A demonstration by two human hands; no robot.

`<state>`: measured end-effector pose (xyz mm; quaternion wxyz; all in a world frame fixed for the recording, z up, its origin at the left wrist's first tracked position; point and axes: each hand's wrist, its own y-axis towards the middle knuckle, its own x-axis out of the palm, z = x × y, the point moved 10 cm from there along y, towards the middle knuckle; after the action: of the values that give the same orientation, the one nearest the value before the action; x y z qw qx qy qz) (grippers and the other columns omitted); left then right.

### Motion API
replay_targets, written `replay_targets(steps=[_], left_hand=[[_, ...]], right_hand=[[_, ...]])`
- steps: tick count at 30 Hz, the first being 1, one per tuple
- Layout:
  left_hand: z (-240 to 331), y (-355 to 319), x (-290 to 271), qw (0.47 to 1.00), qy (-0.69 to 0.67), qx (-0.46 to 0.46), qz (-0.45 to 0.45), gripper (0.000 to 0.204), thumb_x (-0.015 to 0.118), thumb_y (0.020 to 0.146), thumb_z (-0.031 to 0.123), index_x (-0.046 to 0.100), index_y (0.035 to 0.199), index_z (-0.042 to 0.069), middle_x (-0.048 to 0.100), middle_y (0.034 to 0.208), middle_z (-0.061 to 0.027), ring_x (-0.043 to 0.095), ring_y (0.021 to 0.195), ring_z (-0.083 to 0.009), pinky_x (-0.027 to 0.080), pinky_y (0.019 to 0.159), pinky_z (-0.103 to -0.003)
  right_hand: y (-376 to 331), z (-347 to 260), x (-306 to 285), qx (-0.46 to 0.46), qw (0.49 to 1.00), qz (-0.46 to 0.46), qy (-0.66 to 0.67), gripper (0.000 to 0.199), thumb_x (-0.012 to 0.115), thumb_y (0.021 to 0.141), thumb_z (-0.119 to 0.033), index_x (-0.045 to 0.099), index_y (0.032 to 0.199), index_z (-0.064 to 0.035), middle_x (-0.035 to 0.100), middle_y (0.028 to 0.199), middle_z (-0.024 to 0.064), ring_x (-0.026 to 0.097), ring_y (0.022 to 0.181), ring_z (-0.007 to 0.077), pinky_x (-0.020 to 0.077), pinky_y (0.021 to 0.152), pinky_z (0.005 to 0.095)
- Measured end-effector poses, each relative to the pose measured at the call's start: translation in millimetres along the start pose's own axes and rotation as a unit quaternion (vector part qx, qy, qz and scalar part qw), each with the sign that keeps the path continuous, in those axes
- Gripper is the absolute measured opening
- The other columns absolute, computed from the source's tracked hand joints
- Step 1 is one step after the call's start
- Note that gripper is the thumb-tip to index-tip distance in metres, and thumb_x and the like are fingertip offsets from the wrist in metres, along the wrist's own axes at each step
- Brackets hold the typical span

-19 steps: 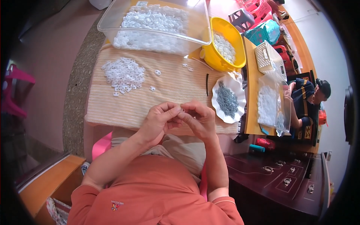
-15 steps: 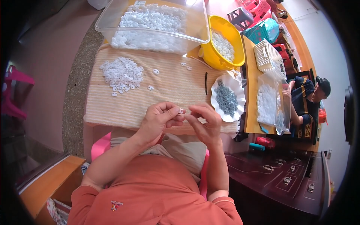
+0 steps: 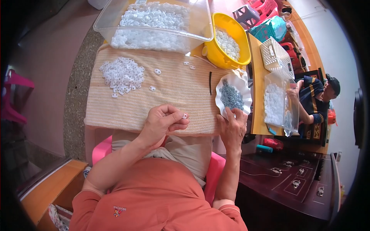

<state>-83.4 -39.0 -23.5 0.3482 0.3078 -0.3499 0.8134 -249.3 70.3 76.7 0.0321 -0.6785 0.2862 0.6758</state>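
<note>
My left hand (image 3: 163, 122) is closed in a pinch above the near part of the cloth, holding a small white plastic piece (image 3: 185, 116) with a hole between thumb and fingertips. My right hand (image 3: 233, 125) reaches over the near rim of a white wavy-edged dish (image 3: 219, 101). Its thumb and fingers are apart, with the fingertips by the small thin grey pieces (image 3: 232, 96) heaped inside; nothing shows in its grasp. A pile of similar white plastic pieces (image 3: 122, 75) lies at the left, with a few loose ones (image 3: 152, 88) beside it.
Behind the striped cloth (image 3: 169, 102) stand a clear bin (image 3: 150, 32) full of white pieces and a yellow tub (image 3: 231, 42). A black strip (image 3: 211, 83) lies left of the dish. Another person (image 3: 312, 96) sits at the right, behind a clear container (image 3: 274, 104).
My right hand has moved right, away from my left hand, to the near edge of the dish. My left hand stays put with the white piece.
</note>
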Motion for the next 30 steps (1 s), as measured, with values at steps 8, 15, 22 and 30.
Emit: replay_targets(steps=[8, 15, 22, 30], left_hand=[[-1.5, -0.4, 0.5, 1.000, -0.008, -0.008, 0.005, 0.005, 0.060, 0.089, 0.005, 0.062, 0.088, 0.000, 0.067, 0.090, -0.0116, 0.066, 0.079, -0.0146, 0.058, 0.072, -0.028], [-2.6, -0.2, 1.3, 1.000, -0.008, -0.013, 0.001, 0.009, 0.062, 0.089, 0.009, 0.062, 0.090, 0.000, 0.067, 0.089, -0.0094, 0.066, 0.080, -0.0124, 0.057, 0.072, -0.025], [-5.5, 0.4, 0.8, 1.000, -0.017, -0.015, -0.002, 0.008, 0.061, 0.089, 0.007, 0.062, 0.089, -0.001, 0.067, 0.091, -0.0105, 0.066, 0.079, -0.0128, 0.058, 0.071, -0.025], [-7.9, 0.4, 0.9, 1.000, -0.022, -0.020, -0.004, 0.008, 0.061, 0.089, 0.007, 0.062, 0.089, -0.001, 0.066, 0.091, -0.0105, 0.065, 0.078, -0.0127, 0.058, 0.070, -0.025]], right_hand=[[-1.9, 7.4, 9.0, 0.018, 0.999, 0.000, 0.031, 0.026, 0.073, 0.076, -0.016, 0.066, 0.098, -0.0044, 0.057, 0.096, 0.0139, 0.051, 0.092, 0.0330, 0.0434, 0.079, 0.0414], [-2.4, 7.1, 5.0, 0.014, 0.998, 0.026, 0.061, 0.025, 0.074, 0.073, -0.012, 0.065, 0.094, -0.0022, 0.057, 0.096, 0.0136, 0.051, 0.093, 0.0320, 0.0431, 0.080, 0.0404], [-1.4, 1.5, 3.1, -0.020, 0.993, 0.048, 0.107, 0.019, 0.072, 0.071, -0.003, 0.065, 0.089, -0.0021, 0.059, 0.092, 0.0105, 0.053, 0.092, 0.0303, 0.0434, 0.080, 0.0393], [-9.0, 1.4, 6.8, -0.053, 0.987, 0.087, 0.127, 0.013, 0.067, 0.074, 0.001, 0.064, 0.086, -0.0015, 0.062, 0.086, 0.0102, 0.057, 0.088, 0.0325, 0.0471, 0.089, 0.0452]])
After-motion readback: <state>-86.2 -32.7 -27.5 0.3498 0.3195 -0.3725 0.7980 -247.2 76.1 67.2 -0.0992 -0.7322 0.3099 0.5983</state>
